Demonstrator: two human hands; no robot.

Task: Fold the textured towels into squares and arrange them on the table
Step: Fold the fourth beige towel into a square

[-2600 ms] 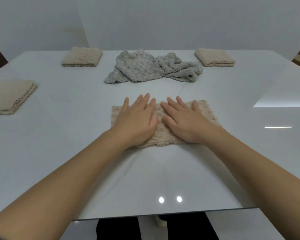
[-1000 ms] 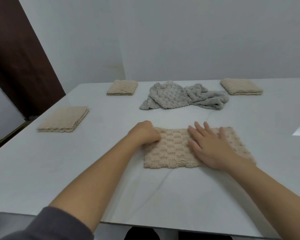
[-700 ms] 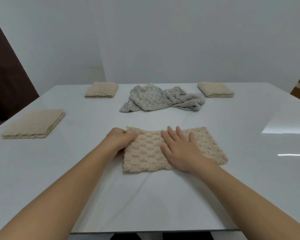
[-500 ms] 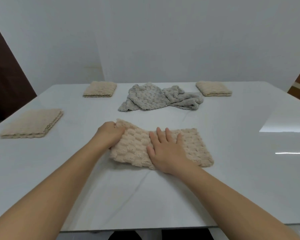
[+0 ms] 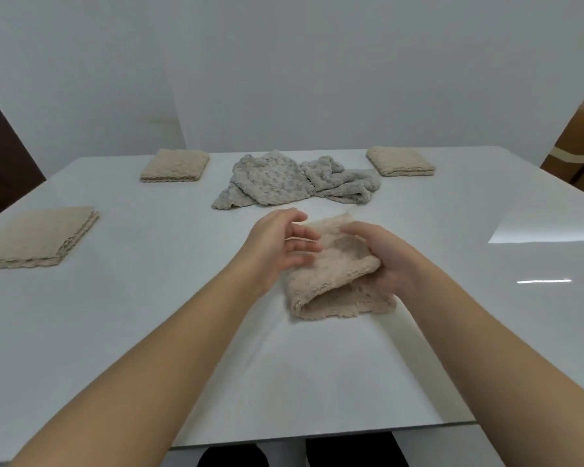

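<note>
On the table (image 5: 169,332), right hand (image 5: 386,264) grips beige towel (image 5: 331,281).

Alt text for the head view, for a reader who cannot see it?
The right hand grips a beige towel folded over on a white table, the left hand open beside it. Behind lies a crumpled grey towel; three folded beige towels sit along the far and left sides.

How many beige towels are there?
4: a folded beige textured towel at the left edge, another far left, another far right, one half-folded in front. The crumpled grey towel pile might hide more.
</note>
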